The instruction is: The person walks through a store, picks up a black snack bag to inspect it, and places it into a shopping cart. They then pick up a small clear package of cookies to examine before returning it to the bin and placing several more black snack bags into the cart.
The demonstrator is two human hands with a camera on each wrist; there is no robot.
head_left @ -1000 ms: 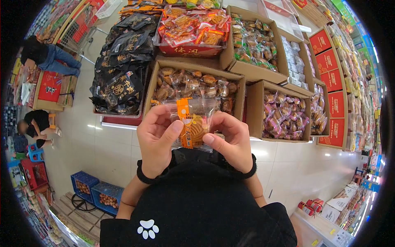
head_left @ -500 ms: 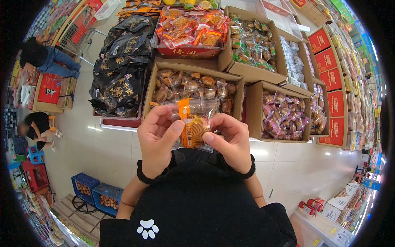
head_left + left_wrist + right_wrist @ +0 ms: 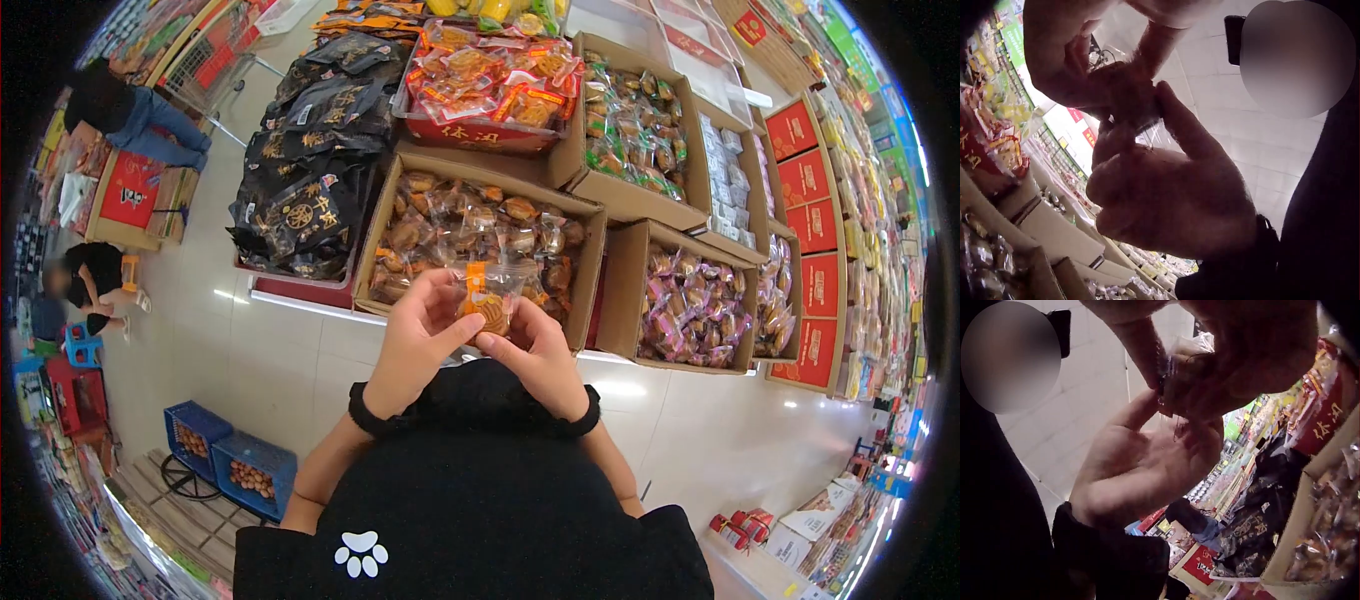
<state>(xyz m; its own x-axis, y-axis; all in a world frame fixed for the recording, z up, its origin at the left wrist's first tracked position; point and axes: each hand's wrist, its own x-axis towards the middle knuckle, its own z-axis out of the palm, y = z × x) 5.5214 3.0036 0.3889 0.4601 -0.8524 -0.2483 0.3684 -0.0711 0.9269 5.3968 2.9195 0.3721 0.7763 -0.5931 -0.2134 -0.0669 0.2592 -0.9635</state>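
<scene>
Both hands hold one wrapped mooncake, a round golden pastry with a moulded pattern in a clear packet with an orange strip. My left hand pinches its left side, thumb in front. From the right, my right hand grips the other side between thumb and fingers. The packet is upright, overlapping the front edge of an open cardboard box full of similar wrapped pastries. In the left wrist view the right hand meets the packet from below; both wrist views are dark, and fingers hide much of it.
Black snack bags are piled left of the box. A red tray of red-and-clear packets stands behind it. More cardboard boxes of wrapped pastries extend rightward. Blue crates sit on the floor lower left, and two people are at far left.
Both hands and the mooncake have moved away from my head, looking smaller and closer together. The head view has shifted slightly, showing more of the pastry box. Both hands keep their hold.
</scene>
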